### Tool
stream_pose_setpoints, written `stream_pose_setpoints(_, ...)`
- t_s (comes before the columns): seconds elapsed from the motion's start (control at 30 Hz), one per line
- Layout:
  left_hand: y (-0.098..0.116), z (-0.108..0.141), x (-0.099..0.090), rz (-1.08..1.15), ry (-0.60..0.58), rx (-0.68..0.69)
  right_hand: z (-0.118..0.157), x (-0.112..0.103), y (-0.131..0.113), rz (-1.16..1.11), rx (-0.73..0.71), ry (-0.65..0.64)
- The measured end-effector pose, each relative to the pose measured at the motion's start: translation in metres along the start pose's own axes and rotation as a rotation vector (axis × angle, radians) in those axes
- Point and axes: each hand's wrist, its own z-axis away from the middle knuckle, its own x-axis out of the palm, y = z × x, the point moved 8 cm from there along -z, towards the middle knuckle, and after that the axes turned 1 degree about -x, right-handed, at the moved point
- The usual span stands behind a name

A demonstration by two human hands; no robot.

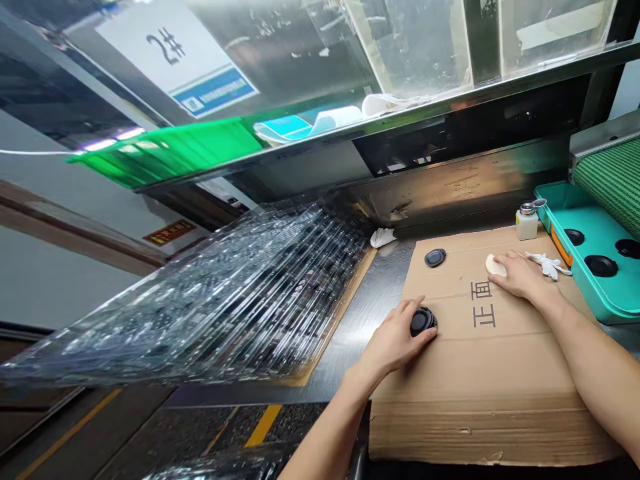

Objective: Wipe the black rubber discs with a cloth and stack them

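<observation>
My left hand (400, 333) has its thumb and fingers around a round black part (423, 321) on the flattened cardboard (450, 373). Toward the back of the cardboard, my right hand (515, 272) holds a round cream-coloured pad (495, 265) between thumb and fingers, low over the surface. Another black part (435, 257) lies on the cardboard to the left of the pad. Beyond my right hand are a crumpled white cloth or glove (549, 265) and a small white bottle with a metal top (527, 222).
A teal bin (590, 253) with several black parts stands at the right, beside a green conveyor belt (613, 180). Stacked clear plastic trays (240, 293) fill the left. A metal shelf with a green crate (175, 150) runs across the back. A white scrap (383, 237) lies near the trays.
</observation>
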Motion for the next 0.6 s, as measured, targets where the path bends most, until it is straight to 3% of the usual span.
stream_pose_setpoints(0.27,-0.003,0.004,-0.009,0.113,-0.029,0.061,0.0,0.003,0.0,-0.016,-0.007,-0.004)
stream_pose_setpoints(0.43,0.012,0.003,-0.005,0.079,-0.163,0.275,0.001,0.004,0.001,-0.009,0.004,-0.007)
stream_pose_setpoints(0.6,0.027,-0.008,0.001,0.054,-0.299,0.362,0.002,0.001,-0.001,0.001,0.004,-0.002)
